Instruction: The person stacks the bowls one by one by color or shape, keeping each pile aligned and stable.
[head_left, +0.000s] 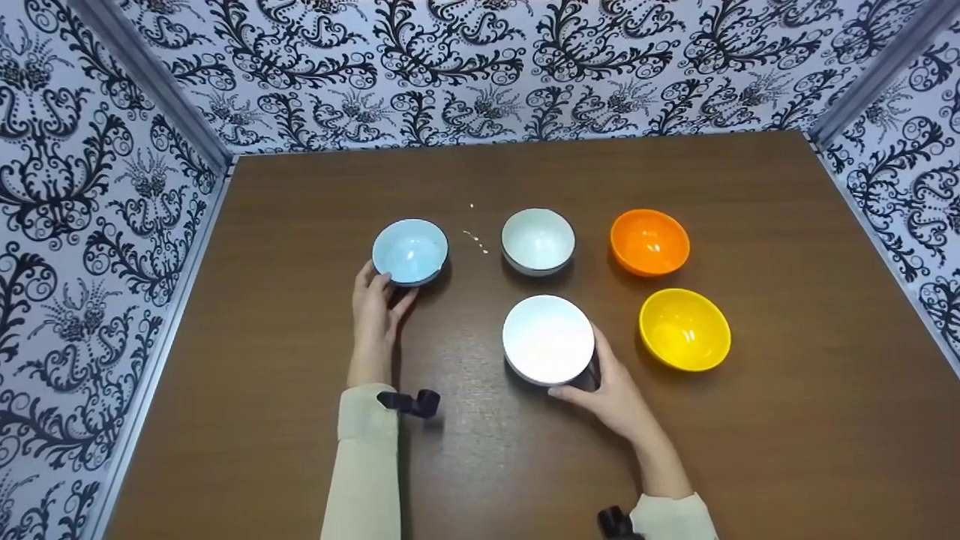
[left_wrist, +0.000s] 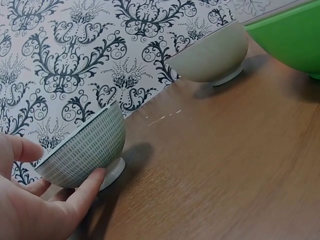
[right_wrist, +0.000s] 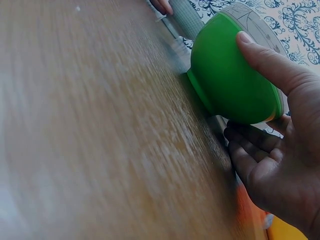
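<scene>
My left hand [head_left: 373, 319] grips a small bowl [head_left: 410, 251], light blue inside, by its near left side. The left wrist view shows fine green dashes on that bowl's outside [left_wrist: 90, 147], a finger at its rim and another low by its foot. My right hand [head_left: 619, 394] holds a larger bowl [head_left: 547, 339], white inside, from its right and near side. In the right wrist view this bowl's outside [right_wrist: 227, 75] is green with a pale, line-patterned upper part; the thumb lies against the wall and other fingers curl beneath. Both bowls are upright.
A pale grey-green bowl [head_left: 538, 240] stands beyond the white one. An orange bowl [head_left: 649, 242] and a yellow bowl [head_left: 685, 330] stand to the right. Small pale marks [head_left: 476, 240] lie on the brown table [head_left: 262, 375]. Patterned walls [head_left: 450, 67] border its back and sides.
</scene>
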